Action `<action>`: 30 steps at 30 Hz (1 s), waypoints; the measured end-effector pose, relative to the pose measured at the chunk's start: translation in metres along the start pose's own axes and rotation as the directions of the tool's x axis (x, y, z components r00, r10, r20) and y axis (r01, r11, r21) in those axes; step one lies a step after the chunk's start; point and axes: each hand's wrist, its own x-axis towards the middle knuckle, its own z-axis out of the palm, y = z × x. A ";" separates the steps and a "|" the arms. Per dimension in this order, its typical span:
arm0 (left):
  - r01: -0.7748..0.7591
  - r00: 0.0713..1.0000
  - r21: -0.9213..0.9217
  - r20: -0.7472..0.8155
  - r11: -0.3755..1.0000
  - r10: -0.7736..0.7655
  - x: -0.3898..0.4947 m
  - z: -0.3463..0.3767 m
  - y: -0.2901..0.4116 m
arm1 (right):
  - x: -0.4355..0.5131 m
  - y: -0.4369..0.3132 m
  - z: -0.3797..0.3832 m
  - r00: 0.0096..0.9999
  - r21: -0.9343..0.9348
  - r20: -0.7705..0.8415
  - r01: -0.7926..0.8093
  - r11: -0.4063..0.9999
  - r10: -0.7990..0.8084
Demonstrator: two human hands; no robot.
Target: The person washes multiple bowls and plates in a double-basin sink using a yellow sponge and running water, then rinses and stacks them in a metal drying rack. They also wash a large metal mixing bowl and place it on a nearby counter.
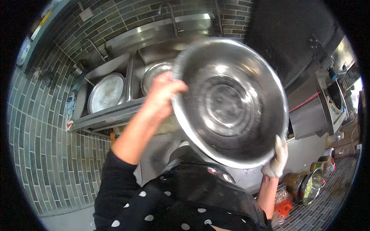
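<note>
A large stainless-steel basin (188, 115) is held up in front of me, tilted so that its shiny inside faces me. My left hand (164, 93), bare and blurred by motion, grips the rim on the left. At the lower right, my right hand (276, 158) wears a whitish glove and grips the opposite rim. Nothing is seen inside the basin. Behind it is a steel sink (115, 108). The left bowl of the sink holds a round pan (107, 92) of cloudy, foamy liquid. In the neighbouring bowl, another metal basin (150, 76) is partly hidden by my left hand.
Two faucets, a left one (96, 49) and a taller one (173, 20), rise behind the sink. A blue-grey bottle (70, 105) stands at its left end. To the right are a steel counter (310, 118), a bowl of chopped green food (313, 186) and red plastic bags (283, 205). Tiled walls (37, 138) flank me.
</note>
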 end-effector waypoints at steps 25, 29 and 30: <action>-0.240 0.655 -0.054 -0.746 0.969 0.120 0.081 -0.281 0.080 | 0.440 0.243 0.426 0.674 -0.674 0.736 0.718 -0.171 -0.070; -0.316 0.637 -0.026 -0.747 0.948 0.192 0.059 -0.287 0.094 | 0.474 0.263 0.465 0.858 -0.475 0.502 0.166 0.864 0.111; -0.210 0.469 0.113 -0.860 0.971 0.202 0.047 -0.291 0.102 | 0.477 0.269 0.459 0.660 -0.603 0.750 0.668 0.436 0.026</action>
